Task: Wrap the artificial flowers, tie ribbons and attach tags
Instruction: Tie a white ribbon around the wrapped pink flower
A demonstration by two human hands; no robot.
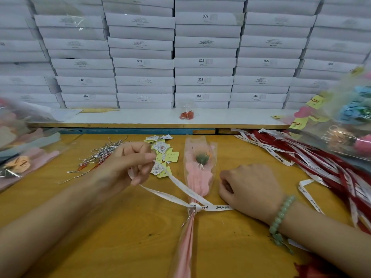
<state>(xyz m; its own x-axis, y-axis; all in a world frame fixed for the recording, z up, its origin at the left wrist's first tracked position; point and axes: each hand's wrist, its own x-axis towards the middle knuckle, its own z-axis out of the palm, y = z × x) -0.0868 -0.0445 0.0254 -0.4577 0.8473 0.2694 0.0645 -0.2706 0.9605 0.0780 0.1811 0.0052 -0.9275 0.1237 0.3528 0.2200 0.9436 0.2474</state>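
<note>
The left hand (pixel 132 163) is raised a little above the table (pixel 124 227), left of centre. Its thumb and fingertips pinch a loop of the white ribbon (pixel 208 207), and two strands run down from that pinch to the knot. The right hand (pixel 247 189) rests on the surface to the right of the knot, curled into a fist over the ribbon's printed tail, which runs straight into it. The hands are apart, one on either side of the wrapped flower (pixel 198 171).

The flower lies along the middle of the table in its pink paper and clear sleeve — head toward the far edge, gathered stem end toward the near edge. The ribbon cinches it at the narrow neck.

The step in hand looks like the ribbon tie. A first knot is seated and the bow is only half formed, with one loop up on the left and nothing yet on the right. The next move probably calls for a second loop from the right tail, crossed over and pulled through while both sides stay taut so the knot does not slacken.

The tags (pixel 162 153) sit in a loose pile just left of the flower head, toward the far edge — none seems attached yet. Silver twist ties (pixel 100 155) lie beyond the left hand. Spare red and white ribbons (pixel 301 157) spread along the right edge.
</note>
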